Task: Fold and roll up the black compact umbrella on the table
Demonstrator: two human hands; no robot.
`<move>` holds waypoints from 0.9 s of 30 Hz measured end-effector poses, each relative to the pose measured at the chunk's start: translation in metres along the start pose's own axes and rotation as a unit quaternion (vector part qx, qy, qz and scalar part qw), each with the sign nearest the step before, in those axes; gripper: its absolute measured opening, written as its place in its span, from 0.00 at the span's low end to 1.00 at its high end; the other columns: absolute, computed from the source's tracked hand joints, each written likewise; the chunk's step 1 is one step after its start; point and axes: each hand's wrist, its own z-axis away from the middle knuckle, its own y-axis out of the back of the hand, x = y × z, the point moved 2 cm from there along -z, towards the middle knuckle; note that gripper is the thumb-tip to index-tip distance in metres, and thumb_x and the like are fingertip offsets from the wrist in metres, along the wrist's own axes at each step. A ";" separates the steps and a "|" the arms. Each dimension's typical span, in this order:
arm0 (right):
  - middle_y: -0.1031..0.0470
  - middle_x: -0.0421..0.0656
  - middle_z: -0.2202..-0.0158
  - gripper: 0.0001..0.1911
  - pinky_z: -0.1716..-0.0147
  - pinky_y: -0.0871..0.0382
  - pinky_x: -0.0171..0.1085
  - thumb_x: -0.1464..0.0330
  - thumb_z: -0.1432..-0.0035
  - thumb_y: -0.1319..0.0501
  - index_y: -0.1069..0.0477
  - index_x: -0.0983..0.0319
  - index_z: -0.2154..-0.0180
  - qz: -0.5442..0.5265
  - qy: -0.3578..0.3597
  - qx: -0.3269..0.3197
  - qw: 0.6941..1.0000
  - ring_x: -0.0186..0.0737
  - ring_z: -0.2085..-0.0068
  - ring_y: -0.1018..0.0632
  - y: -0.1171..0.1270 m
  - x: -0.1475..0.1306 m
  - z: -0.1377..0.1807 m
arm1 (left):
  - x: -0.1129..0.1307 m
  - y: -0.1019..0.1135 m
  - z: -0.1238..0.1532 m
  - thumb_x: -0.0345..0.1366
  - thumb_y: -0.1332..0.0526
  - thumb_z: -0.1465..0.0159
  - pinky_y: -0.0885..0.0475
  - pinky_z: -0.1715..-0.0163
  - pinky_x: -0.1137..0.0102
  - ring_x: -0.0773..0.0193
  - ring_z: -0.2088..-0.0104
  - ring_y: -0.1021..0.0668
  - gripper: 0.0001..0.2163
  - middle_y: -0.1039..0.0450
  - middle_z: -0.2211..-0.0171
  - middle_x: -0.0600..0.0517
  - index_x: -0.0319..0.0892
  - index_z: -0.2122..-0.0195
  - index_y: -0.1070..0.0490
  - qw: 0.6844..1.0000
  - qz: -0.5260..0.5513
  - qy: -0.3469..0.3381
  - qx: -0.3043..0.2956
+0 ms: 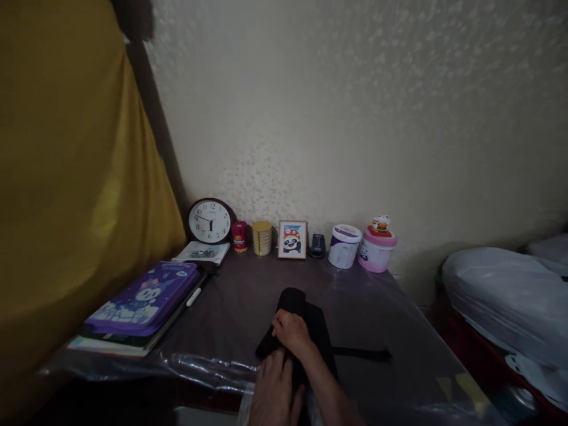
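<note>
A black cloth item (317,322), folded or rolled at its far end, lies near the front edge of the table. From its right side a dark strap (361,354) stretches out across the tabletop. My right hand (290,331) rests over the middle of the bundle, fingers curled onto the black fabric. Closer to me, my left hand (271,384) lies with fingers stretched forward, its tips touching the near left part of the cloth. My hands and right forearm cover part of the bundle, and its exact kind does not show.
Purple case (148,296) sits on books at left, beside a white marker (194,297). Along the wall stand a clock (210,221), red can (239,236), yellow-lidded tin (261,238), framed panda picture (292,240) and two tubs (344,247). Clear plastic covers the table (235,307).
</note>
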 end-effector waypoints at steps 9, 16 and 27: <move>0.21 0.38 0.69 0.12 0.67 0.33 0.30 0.68 0.40 0.50 0.28 0.57 0.62 -0.155 0.108 0.028 0.982 0.33 0.68 0.23 0.007 0.008 0.021 | -0.014 -0.039 -0.015 0.32 0.50 0.41 0.45 0.40 0.59 0.53 0.37 0.49 0.27 0.54 0.36 0.45 0.39 0.39 0.50 1.000 -0.005 -0.002 0.000; 0.24 0.41 0.56 0.13 0.47 0.40 0.40 0.68 0.38 0.50 0.27 0.56 0.60 -0.101 0.239 0.099 0.961 0.38 0.49 0.31 0.006 0.037 0.041 | -0.019 -0.068 -0.019 0.20 0.54 0.43 0.39 0.43 0.61 0.56 0.40 0.39 0.28 0.45 0.40 0.48 0.47 0.42 0.43 0.989 -0.100 0.017 0.111; 0.26 0.40 0.52 0.17 0.43 0.45 0.42 0.69 0.36 0.54 0.29 0.57 0.54 0.053 0.206 0.070 0.975 0.35 0.45 0.32 0.014 0.063 -0.064 | -0.014 -0.065 -0.021 0.18 0.58 0.43 0.36 0.46 0.62 0.55 0.40 0.39 0.30 0.46 0.39 0.51 0.51 0.42 0.49 0.990 -0.101 0.075 0.061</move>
